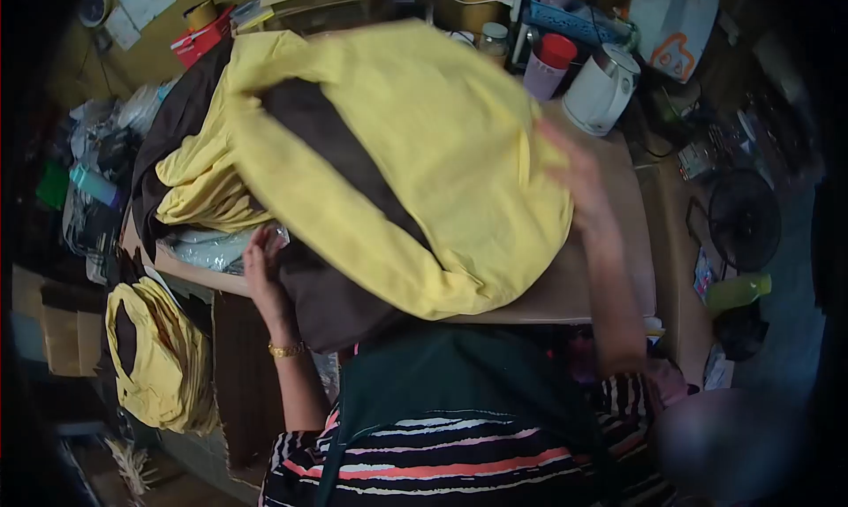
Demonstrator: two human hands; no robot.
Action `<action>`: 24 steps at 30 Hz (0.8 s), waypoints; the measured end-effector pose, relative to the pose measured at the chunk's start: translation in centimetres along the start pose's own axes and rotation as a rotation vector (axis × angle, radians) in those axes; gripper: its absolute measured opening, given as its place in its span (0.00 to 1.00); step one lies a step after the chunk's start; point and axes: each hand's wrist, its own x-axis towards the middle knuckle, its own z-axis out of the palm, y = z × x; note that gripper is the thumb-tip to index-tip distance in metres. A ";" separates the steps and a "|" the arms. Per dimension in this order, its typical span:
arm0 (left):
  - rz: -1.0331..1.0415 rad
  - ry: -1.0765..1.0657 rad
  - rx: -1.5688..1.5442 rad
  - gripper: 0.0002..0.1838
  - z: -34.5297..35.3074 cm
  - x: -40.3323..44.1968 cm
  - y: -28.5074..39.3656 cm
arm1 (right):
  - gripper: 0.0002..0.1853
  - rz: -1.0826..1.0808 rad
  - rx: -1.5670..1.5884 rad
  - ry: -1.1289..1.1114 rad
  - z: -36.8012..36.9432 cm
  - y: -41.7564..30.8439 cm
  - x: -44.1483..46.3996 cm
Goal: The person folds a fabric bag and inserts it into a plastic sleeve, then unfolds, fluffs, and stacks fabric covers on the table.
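Note:
A yellow garment with long sleeves lies spread over the table, its near sleeve blurred by motion. Dark brown cloth shows beneath it and through the gap beside the sleeve. My right hand is at the garment's right edge, smeared by motion, so its fingers cannot be read. At the table's front left, my left hand is beside clear plastic wrap and the brown cloth, its fingers raised and partly bent. Bunched yellow cloth lies just behind that hand.
A stack of yellow garments hangs at the lower left. Along the back right are a white kettle, a red-lidded cup, a glass jar and a blue basket. A fan stands at the right.

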 end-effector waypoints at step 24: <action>0.314 -0.177 -0.008 0.30 12.9 -6.0 -2.9 | 0.16 0.474 -0.669 0.265 -1.7 6.9 -10.1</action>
